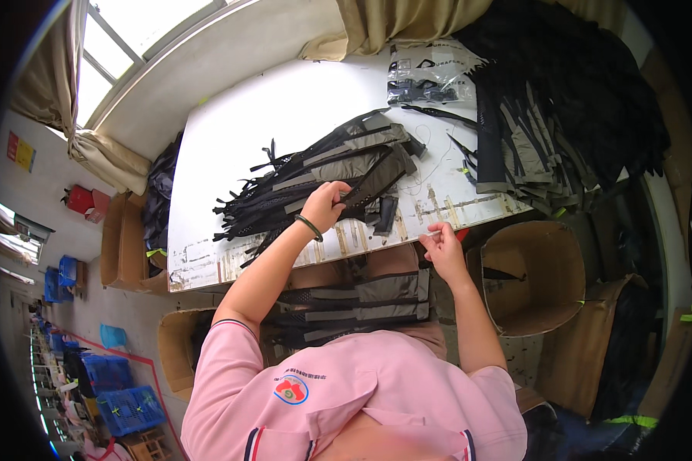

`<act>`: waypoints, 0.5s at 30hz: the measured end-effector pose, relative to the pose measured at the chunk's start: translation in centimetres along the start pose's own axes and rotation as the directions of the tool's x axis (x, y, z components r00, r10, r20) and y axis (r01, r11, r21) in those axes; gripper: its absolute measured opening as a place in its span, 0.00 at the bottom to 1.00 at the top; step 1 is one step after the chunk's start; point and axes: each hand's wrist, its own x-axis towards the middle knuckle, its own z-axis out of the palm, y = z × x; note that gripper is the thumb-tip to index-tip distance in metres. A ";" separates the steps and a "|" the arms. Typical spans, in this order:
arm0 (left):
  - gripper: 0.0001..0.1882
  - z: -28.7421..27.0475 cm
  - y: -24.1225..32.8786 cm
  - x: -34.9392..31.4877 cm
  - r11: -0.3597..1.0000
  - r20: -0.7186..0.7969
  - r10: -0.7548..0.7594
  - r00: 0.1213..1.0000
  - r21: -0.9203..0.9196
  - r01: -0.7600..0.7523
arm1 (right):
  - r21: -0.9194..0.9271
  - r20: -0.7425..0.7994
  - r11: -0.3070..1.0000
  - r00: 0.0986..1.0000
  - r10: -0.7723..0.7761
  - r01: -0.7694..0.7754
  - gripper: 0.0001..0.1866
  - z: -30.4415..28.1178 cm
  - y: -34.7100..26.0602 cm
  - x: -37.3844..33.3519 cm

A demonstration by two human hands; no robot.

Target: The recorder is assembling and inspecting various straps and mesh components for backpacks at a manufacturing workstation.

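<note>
From the head camera, the left hand (324, 204) grips a grey-and-black strap piece (361, 165) lying on the white table (277, 107), atop a fanned pile. The right hand (440, 246), at the table's near edge, pinches a thin thread (430, 170). More strap pieces (361, 301) rest on the person's lap.

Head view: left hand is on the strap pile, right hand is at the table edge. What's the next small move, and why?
Probably lift the top strap piece toward the right hand. The left hand already grips it on the pile, while the right hand pinches only something thin, perhaps thread, at the table edge, apart from the pile.
</note>
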 end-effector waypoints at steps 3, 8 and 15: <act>0.18 -2.3 1.9 -2.0 0.889 0.318 -0.064 0.946 -0.412 0.199 | 0.484 -0.002 0.870 0.994 0.108 -0.093 0.24 1.5 -1.8 3.2; 0.16 -5.4 2.9 -6.5 0.810 0.628 0.064 0.775 -0.486 0.327 | 0.836 0.102 0.519 0.980 0.170 -0.177 0.22 2.1 -3.6 4.4; 0.18 -0.2 5.5 -8.2 0.606 0.492 -0.116 0.863 -0.653 0.453 | 0.500 0.061 0.857 0.982 -0.179 0.125 0.18 6.5 -4.0 -0.9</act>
